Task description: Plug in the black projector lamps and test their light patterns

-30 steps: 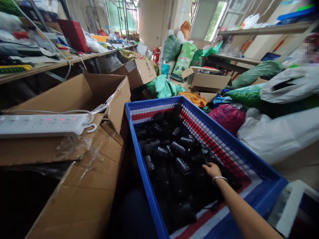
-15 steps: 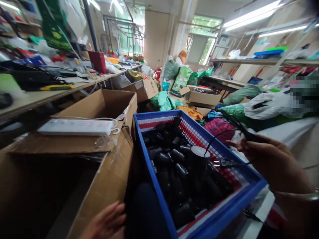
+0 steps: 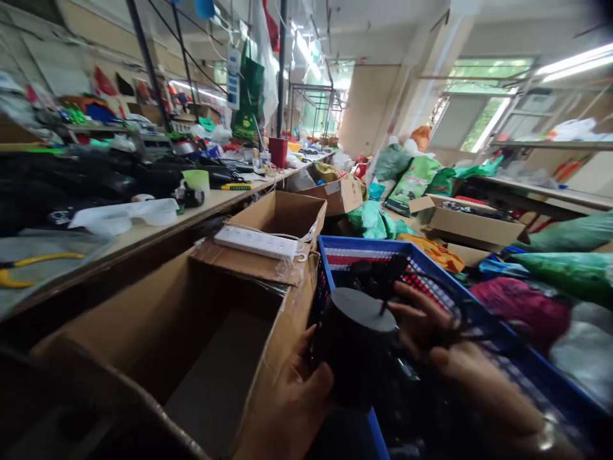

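A black cylinder with a flat grey top (image 3: 361, 308) stands over the near left edge of the blue basket (image 3: 330, 252). My left hand (image 3: 306, 390) grips its left side, thumb toward me and fingers behind. From the top of the cylinder a black cable (image 3: 462, 310) runs to my right hand (image 3: 445, 345), which is closed around the gathered cable just right of the cylinder. Blur hides the cable's ends. Dark shiny pieces (image 3: 407, 370) lie in the basket below, partly covered by my hands.
An open cardboard box (image 3: 225, 358) stands to the left of the basket, its inner floor showing. A white power strip (image 3: 256, 241) rests on cardboard behind it. Further left runs a cluttered workbench (image 3: 215, 201). Bags and another open carton (image 3: 474, 223) lie beyond the basket.
My view has swung left. My left hand has come up and taken hold of the cylinder, now raised from among the pieces. My right hand has moved left, close to it, with the cable.
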`<state>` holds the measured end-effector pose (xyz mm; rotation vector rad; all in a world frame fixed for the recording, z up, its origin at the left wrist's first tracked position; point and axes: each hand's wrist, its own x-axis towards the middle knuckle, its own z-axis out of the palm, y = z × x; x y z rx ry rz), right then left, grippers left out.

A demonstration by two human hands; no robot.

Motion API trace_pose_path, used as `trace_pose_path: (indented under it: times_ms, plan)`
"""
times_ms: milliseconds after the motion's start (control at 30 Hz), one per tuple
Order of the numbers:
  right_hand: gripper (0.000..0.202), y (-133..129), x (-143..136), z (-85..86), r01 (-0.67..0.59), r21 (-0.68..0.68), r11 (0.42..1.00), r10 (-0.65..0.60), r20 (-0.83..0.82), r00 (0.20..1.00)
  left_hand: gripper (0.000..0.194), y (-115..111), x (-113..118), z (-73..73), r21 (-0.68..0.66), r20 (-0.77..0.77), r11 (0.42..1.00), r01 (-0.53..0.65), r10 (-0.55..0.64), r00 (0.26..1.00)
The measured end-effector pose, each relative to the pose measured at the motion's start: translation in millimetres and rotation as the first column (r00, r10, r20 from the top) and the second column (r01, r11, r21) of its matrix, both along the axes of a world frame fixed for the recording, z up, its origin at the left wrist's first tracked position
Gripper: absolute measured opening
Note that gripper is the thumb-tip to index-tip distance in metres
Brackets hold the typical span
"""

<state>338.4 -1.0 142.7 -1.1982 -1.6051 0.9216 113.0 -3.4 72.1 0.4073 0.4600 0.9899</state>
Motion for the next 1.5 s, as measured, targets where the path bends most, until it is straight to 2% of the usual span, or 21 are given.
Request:
trace_pose_path:
  times_ms: [100, 167, 233, 333, 467, 567, 667, 733, 833, 867, 900, 1000, 1067, 1167, 1233, 1300, 1400, 1500]
  plan:
    - [0.094, 15, -44, -12.5, -0.175, -0.065, 0.982, 0.171, -0.066, 0.983, 0.074, 2, -15, 2.2, 0.018, -0.154, 1.0, -0.014, 0.016, 0.988]
    - [0.089, 21, -66, -13.9, -0.172, -0.029, 0.985, 0.173, 0.005, 0.985, 0.073, 4, -23, 1.4, 0.056, -0.268, 0.997, -0.056, 0.069, 0.961]
    - [0.082, 24, -81, -12.4, -0.15, 0.081, 0.985, 0.14, 0.122, 0.983, 0.069, 5, -32, 0.1, 0.098, -0.391, 0.987, -0.125, 0.154, 0.907]
    - [0.082, 31, -92, -11.7, -0.201, 0.232, 0.952, 0.136, 0.267, 0.954, 0.063, 6, -44, -1.7, 0.159, -0.55, 0.964, -0.215, 0.267, 0.791]
    - [0.084, 42, -98, -18.5, -0.281, 0.328, 0.902, 0.135, 0.405, 0.904, 0.05, 5, -57, -2.0, 0.232, -0.651, 0.934, -0.271, 0.357, 0.67]
    - [0.082, 50, -103, -26.5, -0.332, 0.335, 0.882, 0.145, 0.476, 0.867, 0.04, 7, -61, -0.8, 0.199, -0.691, 0.95, -0.239, 0.309, 0.653]
    - [0.079, 57, -110, -31.2, -0.363, 0.338, 0.868, 0.165, 0.494, 0.854, 0.04, 9, -64, 1.5, 0.182, -0.684, 0.955, -0.233, 0.293, 0.668]
    - [0.086, 62, -110, -30.9, -0.39, 0.284, 0.876, 0.22, 0.484, 0.847, 0.045, 11, -68, 4.0, 0.164, -0.663, 0.957, -0.24, 0.287, 0.691]
    - [0.097, 74, -100, -30.8, -0.452, 0.045, 0.891, 0.395, 0.418, 0.819, 0.052, 16, -84, 8.7, 0.12, -0.624, 0.951, -0.285, 0.296, 0.723]
    - [0.09, 80, -93, -33.1, -0.459, -0.037, 0.888, 0.434, 0.4, 0.808, 0.054, 17, -93, 10.4, 0.113, -0.606, 0.943, -0.313, 0.315, 0.73]
    - [0.074, 87, -85, -37.1, -0.445, -0.098, 0.89, 0.444, 0.402, 0.801, 0.056, 19, -102, 12.2, 0.113, -0.59, 0.93, -0.349, 0.346, 0.73]
    - [0.015, 110, -58, -58.7, -0.313, -0.119, 0.942, 0.328, 0.526, 0.785, 0.055, 24, -130, 18.8, 0.136, -0.569, 0.865, -0.484, 0.468, 0.677]
    - [0.018, 125, -43, -74.1, -0.23, -0.03, 0.973, 0.2, 0.612, 0.765, 0.05, 26, -144, 24.0, 0.154, -0.564, 0.821, -0.55, 0.53, 0.633]
    - [0.025, 145, -29, -83.9, -0.205, 0.184, 0.961, 0.021, 0.695, 0.718, 0.045, 26, -153, 30.6, 0.172, -0.556, 0.799, -0.577, 0.562, 0.613]
    - [0.027, 159, -29, -79.1, -0.194, 0.282, 0.94, -0.075, 0.722, 0.688, 0.046, 26, -155, 31.7, 0.174, -0.565, 0.803, -0.571, 0.556, 0.609]
    - [0.031, 177, -36, -68.4, -0.13, 0.327, 0.936, -0.146, 0.698, 0.701, 0.051, 27, -154, 28.7, 0.161, -0.582, 0.81, -0.564, 0.539, 0.609]
    - [0.034, 212, -60, -51.2, -0.044, 0.318, 0.947, -0.159, 0.585, 0.795, 0.054, 32, -150, 16.5, 0.134, -0.589, 0.806, -0.576, 0.533, 0.608]
    - [0.036, 252, -96, -41.4, 0.003, 0.325, 0.946, -0.165, 0.474, 0.865, 0.059, 41, -144, -0.8, 0.087, -0.579, 0.815, -0.572, 0.509, 0.637]
